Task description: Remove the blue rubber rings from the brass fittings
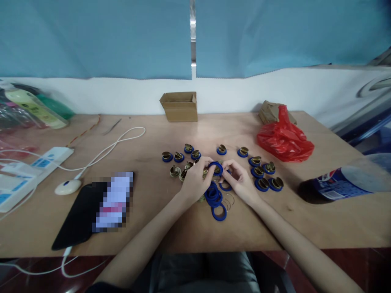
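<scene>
Between my two hands, a blue ring (216,163) is held up at the middle of the table, with a brass-coloured metal part showing inside it. My left hand (198,178) pinches its left side. At the right side, the fingers of my right hand (240,179) are closed on it too. Loose blue rings (219,212) lie in a small pile below my hands, beside thin wire rings (229,199). Several brass-coloured pieces with blue rims (262,184) stand to the right and behind my hands. Left of my left hand are brass-coloured pieces (175,171) without blue rims, partly hidden.
An open cardboard box (180,110) stands against the wall. To the right are a red plastic bag (285,140) and a cola bottle (336,185) lying on its side. On the left lie a phone (81,215), a white mouse (67,187), cables and a power strip (36,175).
</scene>
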Demonstrator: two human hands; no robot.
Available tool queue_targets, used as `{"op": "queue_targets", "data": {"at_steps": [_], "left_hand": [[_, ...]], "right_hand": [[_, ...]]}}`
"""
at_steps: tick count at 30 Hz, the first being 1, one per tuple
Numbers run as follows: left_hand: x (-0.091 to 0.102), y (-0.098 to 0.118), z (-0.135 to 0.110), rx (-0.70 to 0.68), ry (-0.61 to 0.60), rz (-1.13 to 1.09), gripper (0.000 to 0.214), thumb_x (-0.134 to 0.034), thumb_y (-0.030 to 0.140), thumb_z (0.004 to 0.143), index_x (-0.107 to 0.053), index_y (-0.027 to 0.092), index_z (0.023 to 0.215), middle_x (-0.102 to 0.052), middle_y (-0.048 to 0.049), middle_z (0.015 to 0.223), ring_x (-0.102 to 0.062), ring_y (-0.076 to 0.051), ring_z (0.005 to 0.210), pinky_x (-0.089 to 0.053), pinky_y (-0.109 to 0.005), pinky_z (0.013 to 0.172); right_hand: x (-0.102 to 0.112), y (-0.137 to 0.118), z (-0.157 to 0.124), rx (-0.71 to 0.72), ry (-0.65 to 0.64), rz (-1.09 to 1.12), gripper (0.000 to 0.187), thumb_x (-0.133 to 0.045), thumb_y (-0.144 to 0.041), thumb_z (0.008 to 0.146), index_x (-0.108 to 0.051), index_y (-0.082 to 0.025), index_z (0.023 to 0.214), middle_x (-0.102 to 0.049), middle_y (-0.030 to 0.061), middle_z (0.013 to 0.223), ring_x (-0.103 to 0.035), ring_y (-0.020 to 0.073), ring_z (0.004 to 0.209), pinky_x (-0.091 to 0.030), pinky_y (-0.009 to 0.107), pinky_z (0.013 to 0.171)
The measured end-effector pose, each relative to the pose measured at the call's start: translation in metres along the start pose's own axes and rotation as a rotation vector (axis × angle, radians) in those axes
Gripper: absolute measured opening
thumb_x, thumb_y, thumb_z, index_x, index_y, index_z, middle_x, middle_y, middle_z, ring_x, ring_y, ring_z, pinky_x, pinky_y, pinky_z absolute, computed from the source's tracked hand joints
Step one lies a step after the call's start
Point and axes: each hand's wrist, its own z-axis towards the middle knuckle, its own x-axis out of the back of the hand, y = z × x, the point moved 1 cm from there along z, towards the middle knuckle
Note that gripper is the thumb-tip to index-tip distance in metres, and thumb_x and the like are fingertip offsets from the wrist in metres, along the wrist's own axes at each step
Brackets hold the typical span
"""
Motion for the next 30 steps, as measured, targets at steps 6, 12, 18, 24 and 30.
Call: {"op": "queue_targets", "data": {"at_steps": [6, 12, 18, 24, 30], "left_hand": [[0.0001, -0.0001, 0.0005, 0.017, -0.004, -0.001, 0.007, -0.056, 0.023, 0.095, -0.056, 0.021, 0.102, -0.071, -0.0021, 0.086, -0.071, -0.016, 0.079, -0.054, -0.027, 0.072], [0.0013, 0.0024, 0.0017, 0.039, -0.003, -0.034, 0.007, -0.057, 0.021, 0.094, -0.055, 0.021, 0.101, -0.071, -0.0016, 0.086, -0.071, -0.015, 0.079, -0.053, -0.026, 0.072], [0.0018, 0.004, 0.0021, 0.045, 0.011, -0.044, 0.008, -0.057, 0.02, 0.094, -0.055, 0.021, 0.101, -0.071, -0.0018, 0.087, -0.071, -0.015, 0.08, -0.054, -0.025, 0.072], [0.0011, 0.0021, 0.0021, 0.037, 0.007, -0.03, 0.008, -0.057, 0.021, 0.094, -0.055, 0.021, 0.101, -0.071, -0.0013, 0.083, -0.071, -0.015, 0.076, -0.054, -0.026, 0.07], [0.0015, 0.0025, 0.0028, 0.038, 0.003, -0.041, 0.008, -0.058, 0.02, 0.093, -0.055, 0.021, 0.101, -0.071, -0.0015, 0.084, -0.071, -0.015, 0.076, -0.054, -0.026, 0.07]], "right_hand": [[-0.0003, 0.0014, -0.0011, -0.037, -0.016, 0.009, 0.03, -0.066, -0.051, 0.089, -0.054, -0.024, 0.094, -0.056, -0.0018, 0.079, -0.063, 0.0151, 0.064, -0.057, 0.031, 0.063], [-0.0019, 0.0045, -0.0005, -0.033, -0.022, 0.04, 0.031, -0.066, -0.052, 0.088, -0.054, -0.024, 0.094, -0.055, -0.0017, 0.079, -0.06, 0.0139, 0.066, -0.061, 0.033, 0.066], [-0.0015, 0.0041, -0.0012, -0.039, -0.021, 0.013, 0.032, -0.066, -0.053, 0.088, -0.053, -0.024, 0.094, -0.056, -0.0027, 0.076, -0.061, 0.0134, 0.061, -0.061, 0.032, 0.063], [-0.0013, 0.0002, -0.0015, -0.02, -0.011, -0.036, 0.029, -0.064, -0.051, 0.089, -0.054, -0.024, 0.093, -0.055, -0.0024, 0.073, -0.06, 0.0145, 0.061, -0.056, 0.03, 0.058], [-0.0017, -0.0007, -0.0016, -0.015, -0.018, -0.031, 0.025, -0.063, -0.047, 0.09, -0.054, -0.024, 0.093, -0.052, -0.003, 0.071, -0.055, 0.0137, 0.061, -0.054, 0.028, 0.058]]}}
